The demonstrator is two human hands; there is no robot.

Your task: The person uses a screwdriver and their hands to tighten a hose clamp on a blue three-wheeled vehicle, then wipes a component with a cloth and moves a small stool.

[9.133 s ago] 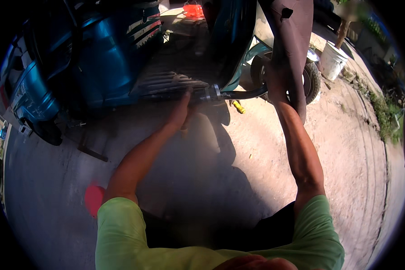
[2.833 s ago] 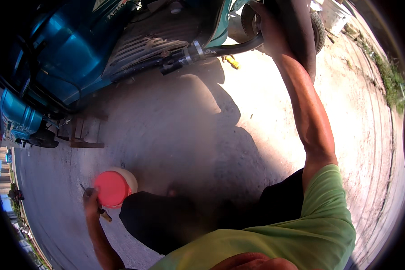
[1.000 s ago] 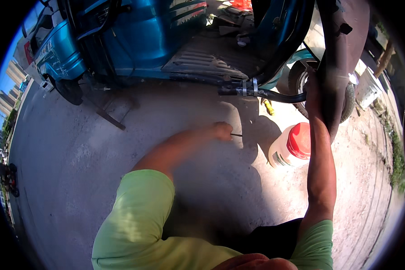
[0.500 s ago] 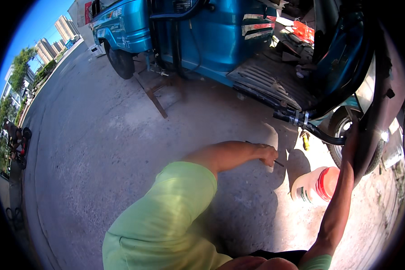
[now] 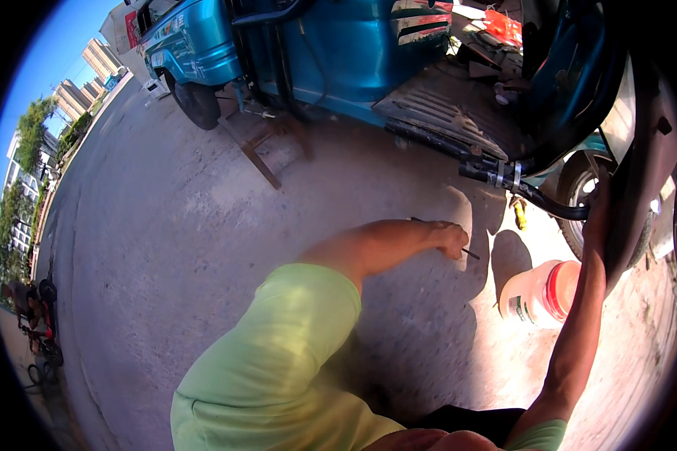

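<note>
My left hand [image 5: 451,240] is closed around a thin dark rod [image 5: 471,254], which sticks out on both sides of the fist above the concrete. My left arm reaches across to the right in a light green sleeve. At the right, my right hand [image 5: 599,204] is raised against the dark curved front panel [image 5: 633,180] of a blue three-wheeled vehicle [image 5: 346,52], beside its front wheel [image 5: 577,192]. Its fingers are dark and hard to make out. Between my hands and lower stands a pale bucket [image 5: 526,295] with a red rim.
A black tube with metal clamps [image 5: 508,174] runs along the vehicle's footboard [image 5: 459,113]. A yellow-handled object [image 5: 520,213] lies near the wheel. Under the vehicle's side stands a rusty metal stand [image 5: 259,161]. At far left is a person by a red bike [image 5: 41,316].
The view has shifted a little, so the bucket and front wheel sit farther right. My left hand keeps its hold on the rod; my right hand stays by the panel.
</note>
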